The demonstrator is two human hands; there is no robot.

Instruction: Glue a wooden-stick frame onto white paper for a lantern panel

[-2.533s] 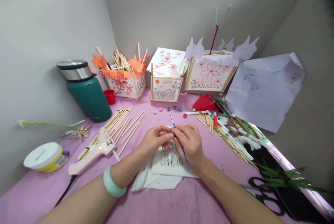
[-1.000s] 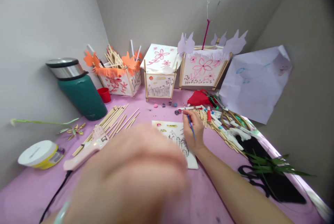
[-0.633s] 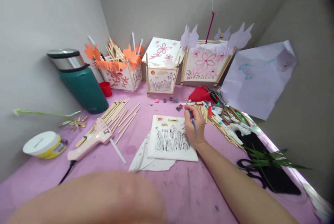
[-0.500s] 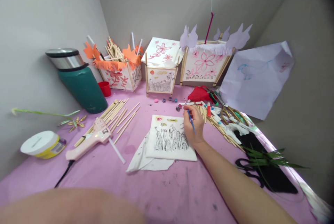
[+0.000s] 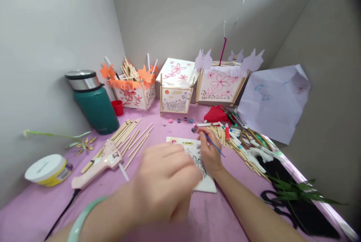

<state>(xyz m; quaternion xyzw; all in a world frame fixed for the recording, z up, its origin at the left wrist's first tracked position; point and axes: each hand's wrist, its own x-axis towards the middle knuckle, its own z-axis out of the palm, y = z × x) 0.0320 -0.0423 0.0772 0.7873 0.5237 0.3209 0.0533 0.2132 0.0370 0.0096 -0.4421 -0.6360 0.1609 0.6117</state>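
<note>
A slim blue paintbrush (image 5: pixel 214 145) is held in the closed fingers of my right hand (image 5: pixel 211 152). Its tip end is by small dark and pink blobs (image 5: pixel 194 129), perhaps paint, on the table. Under that hand lies a white sheet (image 5: pixel 207 185) with black line drawings, a red spot and yellow patches. My left hand (image 5: pixel 169 178), blurred and close to the camera, hides much of the sheet. Its fingers are curled in, fingertips out of sight, so anything inside cannot be made out. A pale green bangle (image 5: pixel 84 215) circles that wrist.
On the left are a pink glue gun (image 5: pixel 97 167), a lidded tub (image 5: pixel 49 170), wooden sticks (image 5: pixel 121 131) and a green bottle (image 5: pixel 97 110). Decorated paper boxes (image 5: pixel 176 99) line the back. Markers (image 5: pixel 227 132), scissors (image 5: pixel 278 204) and leaves (image 5: pixel 299 193) crowd the right.
My left hand has come up from the lower left across the sheet. My right hand still grips the paintbrush, now tilted more sideways. The view has tipped upward, so things sit lower.
</note>
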